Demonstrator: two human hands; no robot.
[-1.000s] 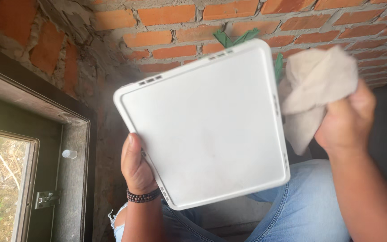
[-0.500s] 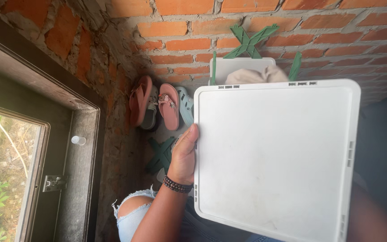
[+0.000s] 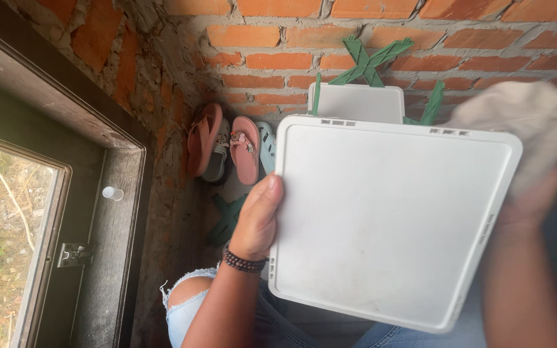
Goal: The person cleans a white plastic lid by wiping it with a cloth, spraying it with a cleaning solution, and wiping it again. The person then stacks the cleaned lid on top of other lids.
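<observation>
My left hand (image 3: 257, 219) grips the left edge of a flat white plastic panel (image 3: 388, 219) with slotted rims, held up in front of me over my lap. A beaded bracelet sits on that wrist. My right hand (image 3: 533, 200) is blurred at the panel's right edge and clutches a crumpled beige cloth (image 3: 527, 125) just above the panel's top right corner. Behind the panel, a second white panel (image 3: 359, 103) leans against the brick wall.
Green X-shaped plastic pieces (image 3: 369, 61) stand by the brick wall (image 3: 278, 38). Pink sandals (image 3: 243, 148) lie in the corner on the floor. A dark window frame (image 3: 107, 193) runs along the left. My jeans-clad knees are below the panel.
The view shifted down and the panel swung from tilted to nearly square. My right hand with the cloth went behind the panel and has now reappeared at its right edge.
</observation>
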